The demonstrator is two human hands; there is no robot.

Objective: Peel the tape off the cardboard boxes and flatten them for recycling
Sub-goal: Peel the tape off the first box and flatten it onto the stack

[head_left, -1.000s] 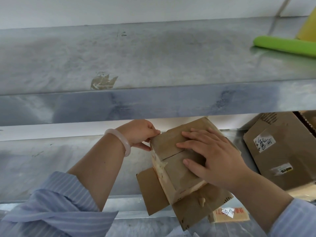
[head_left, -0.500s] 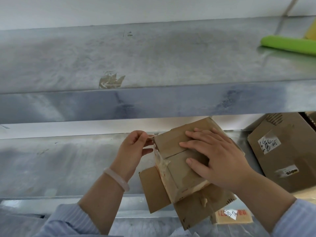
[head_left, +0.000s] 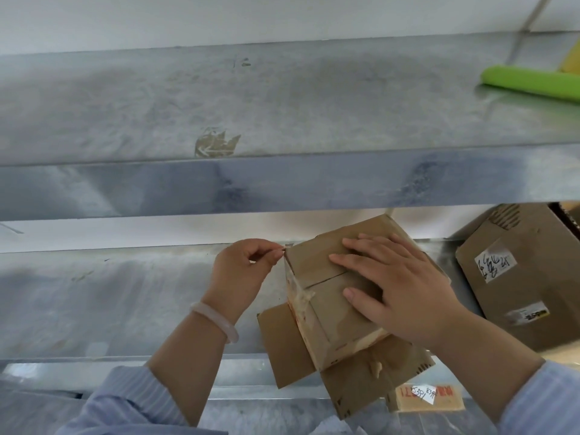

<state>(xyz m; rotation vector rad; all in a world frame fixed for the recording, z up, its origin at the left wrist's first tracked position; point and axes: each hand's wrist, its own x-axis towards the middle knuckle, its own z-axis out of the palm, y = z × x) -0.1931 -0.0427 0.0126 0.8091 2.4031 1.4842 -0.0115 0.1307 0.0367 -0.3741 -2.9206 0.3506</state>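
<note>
A: Steel shelving (head_left: 282, 105) fills view. Where's the box?

B: At five o'clock. I press my right hand (head_left: 398, 287) flat on the small box (head_left: 326, 312); my left hand (head_left: 244, 271) pinches tape (head_left: 287, 246) at its nine o'clock corner, nearest that hand.

Single head cam, looks fwd/down, close on hands, metal shelf (head_left: 282, 183) filling upper frame

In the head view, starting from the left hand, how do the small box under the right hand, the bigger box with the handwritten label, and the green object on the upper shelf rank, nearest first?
1. Small box: immediately right of the left hand, at its fingertips.
2. Bigger box with the handwritten label: far right, lower shelf.
3. Green object: upper shelf, top right corner.
</note>
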